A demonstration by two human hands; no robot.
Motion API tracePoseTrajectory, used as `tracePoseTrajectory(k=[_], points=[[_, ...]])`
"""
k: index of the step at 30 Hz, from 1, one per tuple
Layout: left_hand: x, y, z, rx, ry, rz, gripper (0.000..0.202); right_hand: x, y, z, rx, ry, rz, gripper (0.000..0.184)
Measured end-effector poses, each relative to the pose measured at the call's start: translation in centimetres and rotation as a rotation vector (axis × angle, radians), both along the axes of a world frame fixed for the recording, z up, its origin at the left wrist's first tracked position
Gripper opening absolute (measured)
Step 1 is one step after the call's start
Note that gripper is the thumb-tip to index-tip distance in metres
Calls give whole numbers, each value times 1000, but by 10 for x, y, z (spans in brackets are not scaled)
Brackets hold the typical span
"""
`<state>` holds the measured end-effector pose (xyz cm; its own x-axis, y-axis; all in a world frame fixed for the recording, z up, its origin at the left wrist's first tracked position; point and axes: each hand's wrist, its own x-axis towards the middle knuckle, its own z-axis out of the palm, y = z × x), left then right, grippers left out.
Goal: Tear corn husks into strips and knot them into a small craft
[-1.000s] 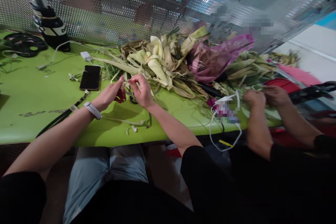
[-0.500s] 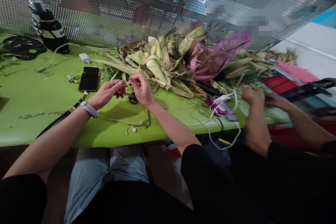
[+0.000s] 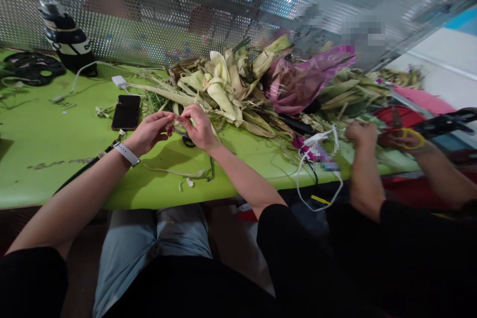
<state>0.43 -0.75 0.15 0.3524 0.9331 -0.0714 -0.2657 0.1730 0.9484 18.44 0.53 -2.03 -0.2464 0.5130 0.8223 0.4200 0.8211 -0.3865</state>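
My left hand point(image 3: 149, 131) and my right hand point(image 3: 199, 126) meet above the green table point(image 3: 55, 134), fingertips pinched together on a narrow pale strip of corn husk point(image 3: 175, 120). A white watch band circles my left wrist. Just behind my hands lies a big heap of corn husks point(image 3: 223, 89). Black scissors point(image 3: 188, 140) lie on the table under my right hand. Loose husk strips point(image 3: 179, 173) rest near the table's front edge.
A black phone point(image 3: 126, 112) with a white charger point(image 3: 119, 81) lies left of the heap. A pink plastic bag point(image 3: 301, 82) sits on the husks. To the right, another person's hands point(image 3: 361, 134) work at more husks. A perforated metal screen backs the table.
My hands have drawn slightly closer and lower, still pinching the husk strip. The other person's far hand has shifted right, now with a yellow-handled tool.
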Motion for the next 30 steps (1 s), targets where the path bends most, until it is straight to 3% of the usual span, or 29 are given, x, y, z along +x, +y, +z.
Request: tracePoseTrajectory(k=[10,24,30], points=[[-1,0,13,-377,-179,-133,12,-1,-1,-2,27,-1,-59,29],[4,-2,4,-270,-214,21,4,0,0,-5,-35,-21,-52,28],[4,-1,-3,-118,-129,57,17,-1,-3,-5,-68,-7,-61,31]])
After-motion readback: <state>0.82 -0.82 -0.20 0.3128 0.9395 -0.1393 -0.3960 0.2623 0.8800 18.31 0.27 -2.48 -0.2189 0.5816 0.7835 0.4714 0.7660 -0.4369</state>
